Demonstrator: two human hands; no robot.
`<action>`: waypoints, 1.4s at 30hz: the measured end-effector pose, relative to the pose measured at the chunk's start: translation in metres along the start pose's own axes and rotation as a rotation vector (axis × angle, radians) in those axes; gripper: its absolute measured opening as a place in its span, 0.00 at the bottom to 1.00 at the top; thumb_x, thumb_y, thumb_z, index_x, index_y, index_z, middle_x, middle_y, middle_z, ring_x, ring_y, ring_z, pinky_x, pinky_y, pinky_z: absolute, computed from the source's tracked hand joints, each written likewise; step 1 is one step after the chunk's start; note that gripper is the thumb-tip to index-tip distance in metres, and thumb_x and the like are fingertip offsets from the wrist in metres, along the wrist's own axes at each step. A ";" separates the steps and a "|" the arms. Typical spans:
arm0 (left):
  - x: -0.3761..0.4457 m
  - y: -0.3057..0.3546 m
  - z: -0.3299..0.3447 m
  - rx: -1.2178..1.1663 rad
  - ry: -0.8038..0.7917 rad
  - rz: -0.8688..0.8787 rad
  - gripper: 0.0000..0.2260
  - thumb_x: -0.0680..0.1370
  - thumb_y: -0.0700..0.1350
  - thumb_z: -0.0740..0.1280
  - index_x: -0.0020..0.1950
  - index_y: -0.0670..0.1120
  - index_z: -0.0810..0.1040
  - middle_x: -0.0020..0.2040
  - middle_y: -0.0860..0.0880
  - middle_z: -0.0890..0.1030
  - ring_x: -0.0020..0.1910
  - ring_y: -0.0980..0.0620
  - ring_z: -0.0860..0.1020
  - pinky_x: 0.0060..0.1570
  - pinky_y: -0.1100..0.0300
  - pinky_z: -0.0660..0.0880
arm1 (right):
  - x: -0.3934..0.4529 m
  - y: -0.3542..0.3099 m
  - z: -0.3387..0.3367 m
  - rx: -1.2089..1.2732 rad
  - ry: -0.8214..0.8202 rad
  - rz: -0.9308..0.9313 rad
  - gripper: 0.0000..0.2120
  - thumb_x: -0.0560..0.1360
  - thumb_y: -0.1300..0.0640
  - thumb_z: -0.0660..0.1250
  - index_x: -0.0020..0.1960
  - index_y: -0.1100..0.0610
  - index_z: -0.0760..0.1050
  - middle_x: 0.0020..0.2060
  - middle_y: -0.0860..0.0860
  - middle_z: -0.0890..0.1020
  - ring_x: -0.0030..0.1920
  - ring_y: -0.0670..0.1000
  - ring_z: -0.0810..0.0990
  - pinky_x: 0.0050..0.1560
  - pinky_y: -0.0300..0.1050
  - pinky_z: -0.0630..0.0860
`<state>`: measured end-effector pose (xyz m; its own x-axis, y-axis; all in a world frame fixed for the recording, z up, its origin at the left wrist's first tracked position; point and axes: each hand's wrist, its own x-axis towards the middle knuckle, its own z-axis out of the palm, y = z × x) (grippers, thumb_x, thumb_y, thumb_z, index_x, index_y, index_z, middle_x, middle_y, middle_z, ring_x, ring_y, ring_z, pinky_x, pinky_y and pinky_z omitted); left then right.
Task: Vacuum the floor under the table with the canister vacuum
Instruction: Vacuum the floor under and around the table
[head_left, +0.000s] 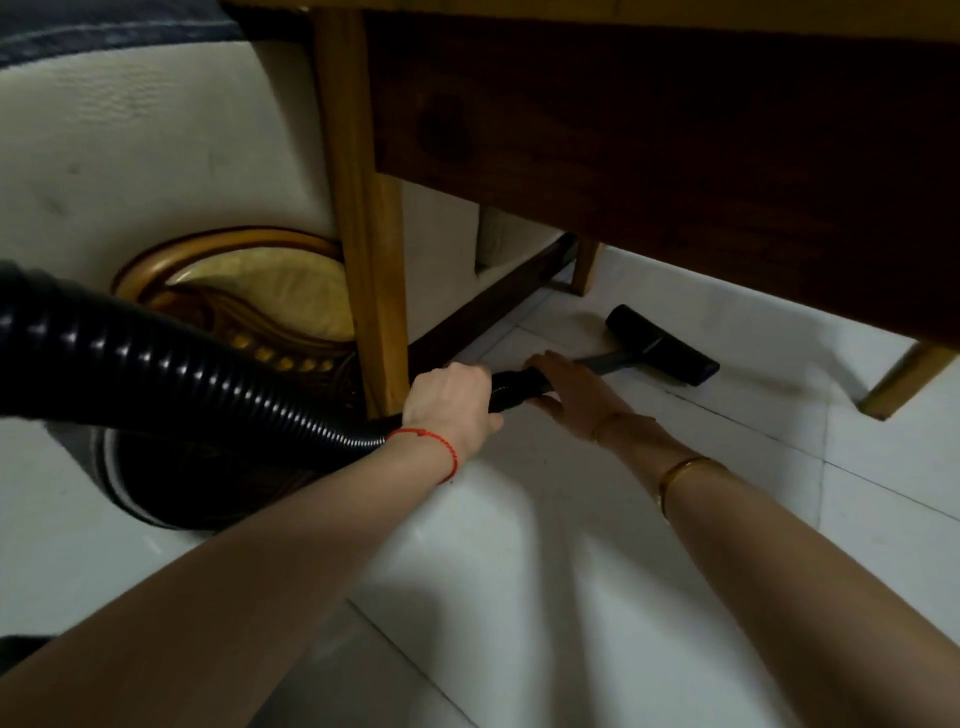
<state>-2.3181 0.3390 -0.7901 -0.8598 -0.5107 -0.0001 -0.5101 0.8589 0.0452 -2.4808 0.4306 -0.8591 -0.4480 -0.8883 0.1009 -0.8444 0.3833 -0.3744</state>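
A black ribbed vacuum hose (156, 364) runs from the left edge to a black handle tube (514, 387). My left hand (449, 402) grips that tube just in front of the near table leg. My right hand (576, 389) holds the tube a little further along, fingers and thumb around it. A short grey wand (605, 361) leads to the black floor nozzle (662, 345), which lies flat on the white tiled floor (597, 519) under the wooden table (675, 130). The canister is out of view.
The near table leg (371, 260) stands just left of my hands, with a dark crossbar (488, 306) low behind it. Two more legs (584, 265) (904, 382) stand at the back and right. A cream sofa (156, 145) with carved wooden trim (234, 291) fills the left.
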 end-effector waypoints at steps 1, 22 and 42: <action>0.001 0.001 0.001 0.005 0.001 0.000 0.15 0.77 0.51 0.65 0.60 0.44 0.73 0.51 0.44 0.80 0.48 0.45 0.80 0.39 0.57 0.73 | 0.000 0.002 0.000 -0.001 -0.002 -0.003 0.18 0.78 0.54 0.64 0.66 0.58 0.68 0.61 0.57 0.74 0.64 0.59 0.72 0.65 0.54 0.69; -0.133 -0.074 -0.046 0.083 0.014 0.046 0.14 0.76 0.52 0.65 0.58 0.48 0.72 0.46 0.49 0.79 0.42 0.48 0.80 0.37 0.57 0.73 | -0.079 -0.149 0.017 -0.055 0.149 -0.046 0.09 0.75 0.54 0.66 0.53 0.53 0.68 0.49 0.52 0.75 0.46 0.52 0.76 0.43 0.47 0.76; -0.143 -0.003 -0.046 0.159 0.077 0.169 0.14 0.77 0.52 0.65 0.59 0.47 0.70 0.49 0.47 0.80 0.44 0.47 0.81 0.39 0.56 0.74 | -0.138 -0.111 -0.003 -0.086 0.247 0.111 0.08 0.76 0.56 0.64 0.54 0.54 0.67 0.50 0.54 0.76 0.48 0.56 0.76 0.38 0.45 0.70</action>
<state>-2.1924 0.4076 -0.7441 -0.9321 -0.3552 0.0706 -0.3614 0.9246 -0.1200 -2.3257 0.5117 -0.8285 -0.5884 -0.7551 0.2891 -0.8031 0.5043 -0.3174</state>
